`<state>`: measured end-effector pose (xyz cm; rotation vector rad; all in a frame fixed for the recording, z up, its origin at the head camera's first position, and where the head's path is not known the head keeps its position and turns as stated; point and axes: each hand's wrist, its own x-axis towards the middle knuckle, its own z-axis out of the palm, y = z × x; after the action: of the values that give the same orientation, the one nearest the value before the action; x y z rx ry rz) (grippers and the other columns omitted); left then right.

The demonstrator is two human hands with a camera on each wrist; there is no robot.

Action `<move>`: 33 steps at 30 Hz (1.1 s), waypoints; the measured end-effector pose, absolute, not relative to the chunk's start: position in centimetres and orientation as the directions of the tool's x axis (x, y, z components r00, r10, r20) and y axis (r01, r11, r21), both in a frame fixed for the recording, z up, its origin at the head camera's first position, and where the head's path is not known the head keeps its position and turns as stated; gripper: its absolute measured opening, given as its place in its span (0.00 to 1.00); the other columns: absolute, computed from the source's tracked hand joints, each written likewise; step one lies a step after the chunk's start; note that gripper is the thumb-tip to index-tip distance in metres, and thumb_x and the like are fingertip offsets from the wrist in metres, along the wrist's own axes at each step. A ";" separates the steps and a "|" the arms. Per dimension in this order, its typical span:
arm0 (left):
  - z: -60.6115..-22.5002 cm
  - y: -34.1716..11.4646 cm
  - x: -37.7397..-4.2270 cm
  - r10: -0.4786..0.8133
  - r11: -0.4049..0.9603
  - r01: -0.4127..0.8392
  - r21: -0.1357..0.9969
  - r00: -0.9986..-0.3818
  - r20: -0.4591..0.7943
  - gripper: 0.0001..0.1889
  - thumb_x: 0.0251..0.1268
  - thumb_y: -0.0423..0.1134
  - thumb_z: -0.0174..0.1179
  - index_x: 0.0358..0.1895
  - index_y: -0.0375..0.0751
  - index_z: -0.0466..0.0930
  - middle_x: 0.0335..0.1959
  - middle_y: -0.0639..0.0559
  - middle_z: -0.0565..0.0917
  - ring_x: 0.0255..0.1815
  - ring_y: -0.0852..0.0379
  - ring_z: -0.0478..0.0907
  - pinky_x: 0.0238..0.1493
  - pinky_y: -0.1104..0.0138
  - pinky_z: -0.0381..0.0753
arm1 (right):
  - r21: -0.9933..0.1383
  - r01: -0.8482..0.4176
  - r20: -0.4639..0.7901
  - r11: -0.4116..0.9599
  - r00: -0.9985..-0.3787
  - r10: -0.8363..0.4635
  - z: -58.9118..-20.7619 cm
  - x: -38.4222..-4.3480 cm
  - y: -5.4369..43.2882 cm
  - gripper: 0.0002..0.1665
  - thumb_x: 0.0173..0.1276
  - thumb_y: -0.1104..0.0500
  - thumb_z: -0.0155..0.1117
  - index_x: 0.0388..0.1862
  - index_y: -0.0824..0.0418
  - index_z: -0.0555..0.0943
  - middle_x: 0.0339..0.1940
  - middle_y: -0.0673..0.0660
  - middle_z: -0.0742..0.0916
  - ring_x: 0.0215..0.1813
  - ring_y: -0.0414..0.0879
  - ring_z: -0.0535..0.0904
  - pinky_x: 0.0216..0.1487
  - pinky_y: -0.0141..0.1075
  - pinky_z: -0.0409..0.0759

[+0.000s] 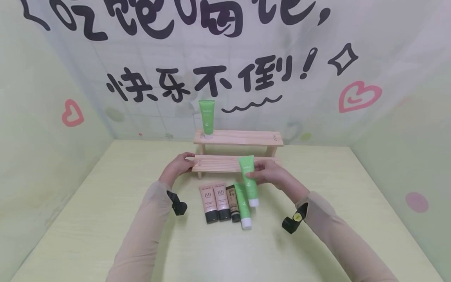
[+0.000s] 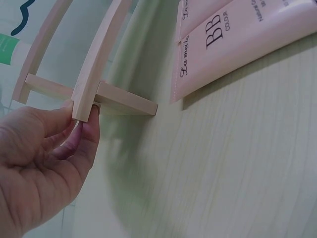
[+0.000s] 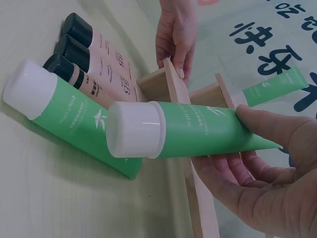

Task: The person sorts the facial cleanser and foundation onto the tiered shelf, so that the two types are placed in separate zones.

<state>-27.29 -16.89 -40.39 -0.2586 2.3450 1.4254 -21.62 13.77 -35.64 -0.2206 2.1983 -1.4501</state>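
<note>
Green and white-capped, a flattened squeeze tube (image 1: 250, 182) is grasped in the right hand (image 1: 273, 174), its thumb on one side and curled fingers on the other, parted only by the tube's thickness. It is held tilted, cap downward, in front of the lower board of a pale two-step wooden rack (image 1: 218, 163). The left hand (image 1: 179, 166) grips the left end of that lower board, thumb above and bent fingers beneath.

Three green tubes can be counted: the one held, a second green tube (image 1: 243, 205) lying on the pale wood-grained table (image 1: 88, 219), and a third green tube (image 1: 207, 117) standing cap down at the left end of the upper board. Beside the lying one, in a row, are one slim brown tube with a black cap (image 1: 232, 201) and two pink black-capped BB tubes (image 1: 209, 201). One black wrist camera is on each arm.
</note>
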 end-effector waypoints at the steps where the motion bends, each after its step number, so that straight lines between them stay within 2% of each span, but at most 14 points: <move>1: -40.4 -16.9 -27.3 0.041 0.470 -0.345 0.812 -0.911 -0.411 0.24 0.69 0.35 0.47 0.67 0.38 0.57 0.61 0.35 0.69 0.52 0.50 0.75 0.50 0.67 0.77 | -0.900 0.132 -0.310 0.416 -0.866 -0.394 -35.6 -21.7 13.7 0.28 0.59 0.60 0.64 0.55 0.72 0.70 0.43 0.61 0.81 0.37 0.43 0.80 0.44 0.39 0.82; 4: -40.3 -16.9 -27.1 0.041 0.478 -0.341 0.809 -0.912 -0.408 0.24 0.69 0.36 0.47 0.67 0.38 0.57 0.61 0.35 0.69 0.50 0.51 0.75 0.47 0.69 0.77 | -0.905 0.148 -0.312 0.398 -0.868 -0.387 -35.4 -21.8 13.6 0.30 0.59 0.61 0.64 0.58 0.71 0.68 0.47 0.64 0.80 0.39 0.43 0.81 0.46 0.39 0.81; 7: -40.2 -16.9 -27.0 0.040 0.478 -0.347 0.807 -0.909 -0.415 0.24 0.69 0.36 0.47 0.67 0.38 0.56 0.61 0.35 0.69 0.50 0.52 0.75 0.47 0.69 0.77 | -0.906 0.153 -0.313 0.395 -0.871 -0.379 -35.2 -22.1 13.5 0.32 0.59 0.62 0.64 0.60 0.72 0.67 0.51 0.67 0.78 0.41 0.44 0.80 0.48 0.40 0.80; 12: -40.3 -17.0 -27.1 0.046 0.456 -0.357 0.815 -0.905 -0.422 0.25 0.68 0.37 0.49 0.66 0.39 0.57 0.60 0.35 0.69 0.52 0.50 0.75 0.52 0.64 0.76 | -0.890 0.112 -0.290 0.442 -0.886 -0.361 -34.5 -22.5 13.4 0.29 0.58 0.62 0.64 0.57 0.73 0.69 0.51 0.68 0.78 0.44 0.47 0.79 0.53 0.44 0.77; 13: -40.4 -17.1 -27.2 0.055 0.455 -0.345 0.821 -0.909 -0.412 0.25 0.67 0.37 0.50 0.66 0.38 0.58 0.58 0.35 0.71 0.49 0.51 0.77 0.49 0.65 0.78 | -0.887 0.105 -0.286 0.450 -0.890 -0.355 -34.4 -22.5 13.4 0.29 0.58 0.62 0.64 0.56 0.72 0.70 0.51 0.67 0.79 0.45 0.48 0.78 0.54 0.44 0.77; 18: -40.5 -17.2 -27.2 0.054 0.466 -0.341 0.816 -0.910 -0.411 0.25 0.67 0.39 0.51 0.66 0.38 0.59 0.58 0.35 0.71 0.48 0.52 0.77 0.48 0.65 0.78 | -0.890 0.095 -0.271 0.447 -0.897 -0.349 -33.7 -22.8 13.1 0.27 0.59 0.63 0.64 0.55 0.72 0.70 0.51 0.66 0.77 0.46 0.49 0.78 0.50 0.38 0.79; 20: -40.4 -17.1 -27.1 0.041 0.468 -0.355 0.809 -0.906 -0.421 0.25 0.68 0.38 0.49 0.66 0.39 0.58 0.60 0.36 0.69 0.51 0.51 0.76 0.50 0.66 0.77 | -0.899 0.099 -0.267 0.427 -0.897 -0.354 -33.4 -22.8 13.0 0.27 0.59 0.63 0.63 0.57 0.72 0.69 0.53 0.66 0.77 0.47 0.49 0.78 0.50 0.38 0.79; 27: -40.1 -17.0 -27.0 0.046 0.473 -0.344 0.811 -0.910 -0.413 0.25 0.69 0.38 0.48 0.67 0.39 0.57 0.61 0.35 0.69 0.51 0.52 0.75 0.48 0.68 0.77 | -0.905 0.053 -0.222 0.422 -0.905 -0.364 -32.1 -23.0 12.5 0.32 0.57 0.60 0.65 0.60 0.69 0.68 0.55 0.66 0.77 0.53 0.55 0.76 0.57 0.44 0.75; 33: -40.2 -16.9 -27.1 0.045 0.483 -0.336 0.809 -0.913 -0.406 0.24 0.69 0.36 0.47 0.67 0.38 0.57 0.60 0.34 0.69 0.50 0.51 0.75 0.49 0.66 0.77 | -0.905 0.030 -0.192 0.423 -0.919 -0.345 -31.3 -23.4 12.2 0.30 0.56 0.62 0.65 0.58 0.70 0.70 0.52 0.66 0.78 0.51 0.54 0.77 0.55 0.43 0.76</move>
<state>-27.14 -16.88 -40.23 -0.2431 2.3597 1.4081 -23.44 12.15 -31.29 -0.2700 2.3334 -1.4952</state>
